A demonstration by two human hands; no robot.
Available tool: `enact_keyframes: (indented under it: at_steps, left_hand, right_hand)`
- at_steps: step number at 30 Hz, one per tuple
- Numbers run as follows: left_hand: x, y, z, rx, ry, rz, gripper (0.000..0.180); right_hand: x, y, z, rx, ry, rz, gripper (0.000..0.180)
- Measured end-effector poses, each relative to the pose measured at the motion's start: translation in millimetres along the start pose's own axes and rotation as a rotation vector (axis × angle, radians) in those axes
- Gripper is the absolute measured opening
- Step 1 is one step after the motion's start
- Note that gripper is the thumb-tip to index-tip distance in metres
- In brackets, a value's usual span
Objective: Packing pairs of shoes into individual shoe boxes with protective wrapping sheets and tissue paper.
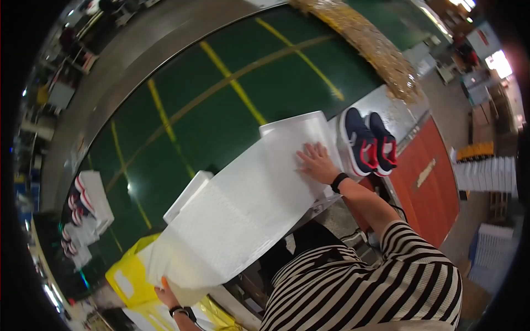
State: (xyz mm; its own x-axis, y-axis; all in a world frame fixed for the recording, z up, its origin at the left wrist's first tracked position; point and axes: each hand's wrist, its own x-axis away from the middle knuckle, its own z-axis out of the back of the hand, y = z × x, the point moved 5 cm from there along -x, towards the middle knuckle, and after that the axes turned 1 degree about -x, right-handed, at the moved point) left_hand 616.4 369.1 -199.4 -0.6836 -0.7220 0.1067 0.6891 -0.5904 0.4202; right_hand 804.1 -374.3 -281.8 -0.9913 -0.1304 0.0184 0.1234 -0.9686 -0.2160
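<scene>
A long white sheet of thin wrapping paper point(237, 204) stretches across the front of the green table. Its right end drapes over a shallow white box point(292, 119). My right hand point(317, 163) lies on the paper there, fingers spread and flat. At the paper's lower left end, my left hand point(165, 293) pinches the edge, thumb on top. Just right of the box stands a pair of navy sneakers point(358, 140) with red lining and white soles. Another white box part point(186, 196) sticks out from behind the paper's middle.
Yellow plastic wrapping point(130, 281) lies by the paper's left end. More shoes and a white box point(96, 201) sit at the far left of the green table point(210, 121). A brown taped roll point(364, 38) borders its far right. A reddish board point(428, 176) is at my right.
</scene>
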Motion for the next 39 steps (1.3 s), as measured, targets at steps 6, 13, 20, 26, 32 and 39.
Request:
enact_keyframes:
  at_steps: [6,13,20,26,32,39]
  left_hand:
    - [6.9,-6.6,13.7,0.055,-0.035,0.029,0.056]
    - [12.7,-4.4,-1.4,0.17,-0.026,0.033,0.057]
    - [32.6,-2.5,9.1,0.155,-0.052,0.051,0.042]
    - [34.4,-5.7,18.0,0.458,-0.139,0.12,0.027]
    - [25.5,10.3,42.4,0.648,-0.254,0.263,0.032]
    - [69.2,-73.9,0.4,1.417,-0.437,0.208,0.051]
  right_hand:
    - [21.6,103.8,152.0,0.084,0.506,-0.302,0.043]
    - [94.1,250.9,125.6,-0.245,0.089,-0.746,0.076]
    - [77.1,141.9,255.7,0.101,0.54,-0.513,0.055]
    - [24.7,-168.8,196.3,-1.288,0.017,-0.402,0.06]
    - [12.5,-337.0,-4.2,-1.662,-0.691,-0.479,0.06]
    - [-11.6,-366.3,-41.0,-1.642,-0.748,-0.349,0.056]
